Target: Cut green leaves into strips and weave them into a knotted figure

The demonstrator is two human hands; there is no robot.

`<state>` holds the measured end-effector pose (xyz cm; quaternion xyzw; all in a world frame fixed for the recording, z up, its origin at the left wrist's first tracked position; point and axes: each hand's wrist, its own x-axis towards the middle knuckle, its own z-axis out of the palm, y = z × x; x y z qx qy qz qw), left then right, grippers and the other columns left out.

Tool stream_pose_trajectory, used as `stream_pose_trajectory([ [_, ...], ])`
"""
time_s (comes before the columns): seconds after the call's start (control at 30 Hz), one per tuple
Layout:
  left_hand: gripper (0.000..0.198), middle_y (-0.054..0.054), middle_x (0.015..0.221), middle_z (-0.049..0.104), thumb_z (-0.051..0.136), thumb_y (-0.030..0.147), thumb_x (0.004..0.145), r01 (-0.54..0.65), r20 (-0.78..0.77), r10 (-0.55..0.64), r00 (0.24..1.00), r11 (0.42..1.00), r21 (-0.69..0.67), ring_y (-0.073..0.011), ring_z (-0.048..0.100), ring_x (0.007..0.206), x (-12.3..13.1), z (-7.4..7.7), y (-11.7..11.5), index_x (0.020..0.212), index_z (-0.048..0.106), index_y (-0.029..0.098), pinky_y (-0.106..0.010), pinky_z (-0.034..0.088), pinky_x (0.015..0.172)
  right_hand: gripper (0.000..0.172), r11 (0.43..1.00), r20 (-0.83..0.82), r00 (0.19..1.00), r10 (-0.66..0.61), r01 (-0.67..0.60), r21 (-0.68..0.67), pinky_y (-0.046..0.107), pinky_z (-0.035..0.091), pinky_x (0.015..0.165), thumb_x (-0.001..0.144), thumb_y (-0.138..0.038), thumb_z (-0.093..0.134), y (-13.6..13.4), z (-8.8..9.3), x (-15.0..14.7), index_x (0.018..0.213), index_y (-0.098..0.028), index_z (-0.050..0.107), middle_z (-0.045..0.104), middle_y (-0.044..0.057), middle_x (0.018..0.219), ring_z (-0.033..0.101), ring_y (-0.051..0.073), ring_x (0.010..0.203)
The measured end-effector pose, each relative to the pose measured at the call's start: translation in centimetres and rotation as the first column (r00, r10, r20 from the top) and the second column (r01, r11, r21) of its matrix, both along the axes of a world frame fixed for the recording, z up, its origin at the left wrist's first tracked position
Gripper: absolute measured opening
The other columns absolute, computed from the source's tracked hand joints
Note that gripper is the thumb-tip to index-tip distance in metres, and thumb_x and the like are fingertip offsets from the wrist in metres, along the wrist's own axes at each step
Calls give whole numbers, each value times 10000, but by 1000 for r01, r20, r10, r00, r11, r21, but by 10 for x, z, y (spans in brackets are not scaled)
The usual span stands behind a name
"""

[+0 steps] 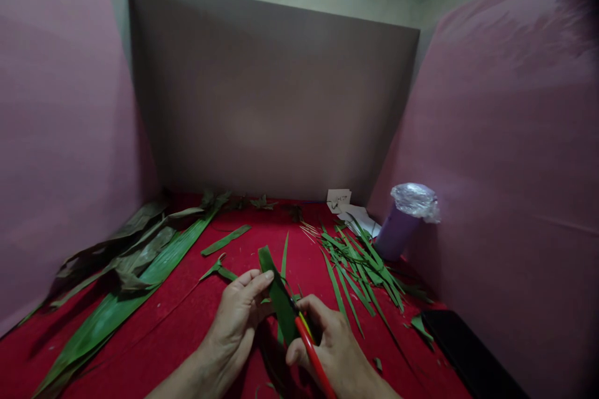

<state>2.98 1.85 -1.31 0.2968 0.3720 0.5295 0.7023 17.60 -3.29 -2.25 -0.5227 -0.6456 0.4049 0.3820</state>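
Note:
My left hand (238, 318) pinches a green leaf strip (279, 296) between thumb and fingers, holding it up off the red cloth. My right hand (334, 336) grips scissors (312, 352) with red and yellow handles. Their dark blades (294, 305) lie against the right edge of the leaf strip; how far they are parted cannot be made out. Behind the strip, a narrow pointed leaf piece (285, 255) lies on the cloth. Just beyond my left hand is a folded leaf piece (216, 268) with a thin stem.
Large leaves (126, 305), some dried, lie on the left of the red cloth (178, 318). Many cut strips (360, 268) are piled at right, near thin sticks (309, 230), papers (358, 218) and a purple cup (397, 230) topped with crumpled plastic. A black phone-like slab (468, 349) lies front right. Panels enclose three sides.

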Motion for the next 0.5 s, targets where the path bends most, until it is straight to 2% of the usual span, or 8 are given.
stream_pose_trajectory([
  [0.17, 159, 8, 569, 569, 699, 203, 634, 1, 4, -1, 1000, 1000, -25, -97, 528, 506, 1, -1, -1, 617, 552, 142, -233, 494, 497, 151, 995, -22, 999, 40, -38, 94, 188, 230, 431, 676, -195, 625, 0, -6, 0, 763, -167, 505, 458, -87, 452, 302, 78, 459],
  [0.33, 157, 4, 573, 564, 697, 204, 638, 15, 6, -15, 1000, 1000, -22, -98, 530, 509, 1, 0, -1, 615, 557, 139, -234, 498, 496, 121, 994, -78, 996, 48, -40, 98, 182, 259, 448, 709, -219, 611, 0, -16, -1, 765, -164, 519, 543, -62, 486, 361, 79, 462],
  [0.5, 147, 9, 569, 560, 694, 185, 641, 17, 30, -17, 999, 999, -28, -86, 524, 501, 1, 2, -2, 621, 556, 140, -220, 496, 502, 141, 996, -44, 998, 37, -34, 78, 185, 265, 456, 688, -206, 625, 0, -8, -1, 779, -161, 528, 494, -68, 510, 349, 79, 477],
])
